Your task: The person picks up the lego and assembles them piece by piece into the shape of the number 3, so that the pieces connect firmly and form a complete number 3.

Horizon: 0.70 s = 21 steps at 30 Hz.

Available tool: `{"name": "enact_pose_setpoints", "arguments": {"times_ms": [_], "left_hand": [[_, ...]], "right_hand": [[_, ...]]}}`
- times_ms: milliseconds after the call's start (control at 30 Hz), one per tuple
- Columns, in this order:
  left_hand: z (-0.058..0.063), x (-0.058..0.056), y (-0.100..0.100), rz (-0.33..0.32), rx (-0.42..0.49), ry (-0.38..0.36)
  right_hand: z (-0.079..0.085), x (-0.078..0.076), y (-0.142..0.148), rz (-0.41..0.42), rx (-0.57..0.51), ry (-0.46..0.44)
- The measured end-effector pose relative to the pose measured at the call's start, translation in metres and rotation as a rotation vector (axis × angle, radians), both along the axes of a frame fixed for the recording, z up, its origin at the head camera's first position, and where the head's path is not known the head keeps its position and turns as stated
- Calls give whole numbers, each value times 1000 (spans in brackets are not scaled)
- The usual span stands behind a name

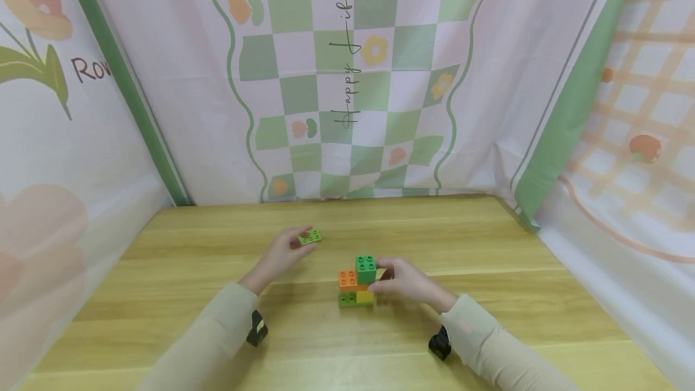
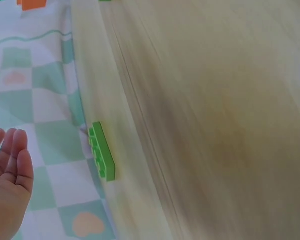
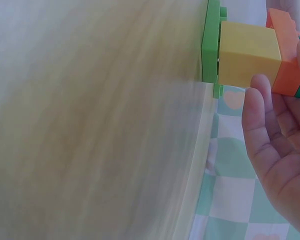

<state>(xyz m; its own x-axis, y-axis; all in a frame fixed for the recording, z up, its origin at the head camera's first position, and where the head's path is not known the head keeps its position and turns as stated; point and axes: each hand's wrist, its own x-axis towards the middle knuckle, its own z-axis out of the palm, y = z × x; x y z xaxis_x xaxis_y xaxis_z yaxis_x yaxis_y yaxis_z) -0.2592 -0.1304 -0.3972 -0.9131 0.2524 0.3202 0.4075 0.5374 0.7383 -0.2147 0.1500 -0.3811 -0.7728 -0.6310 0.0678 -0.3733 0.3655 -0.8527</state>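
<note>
A small tower of toy building bricks stands on the table. Its light green base plate (image 1: 347,304) carries a yellow brick (image 3: 247,55), with an orange brick (image 1: 347,285) above and a dark green brick (image 1: 366,274) on top at the right. My right hand (image 1: 407,282) holds the tower from its right side, thumb in front at the orange and dark green bricks, fingertips beside the yellow one. Farther back and left, a flat light green brick (image 2: 104,155) lies studs up. My left hand (image 1: 279,256) hovers by it, thumb and fingers apart; the left wrist view shows a gap between them.
The wooden table (image 1: 190,294) reaches back to a hanging checked cloth (image 1: 347,155). More printed cloth (image 1: 624,198) closes off the sides. Black wrist cameras (image 1: 440,343) sit beneath both sleeves.
</note>
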Motion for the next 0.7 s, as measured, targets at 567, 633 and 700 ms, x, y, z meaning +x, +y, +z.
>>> {"name": "enact_pose_setpoints", "arguments": {"times_ms": [567,633,700], "left_hand": [[-7,-12,-13,57,-13,-61],[-8,-13,-14,66,-16,-71],[-8,-14,-15,73,-15,-83]], "right_hand": [[0,1,1,-5,6,0],[1,1,1,-5,7,-1],[2,1,1,-5,9,0]]}}
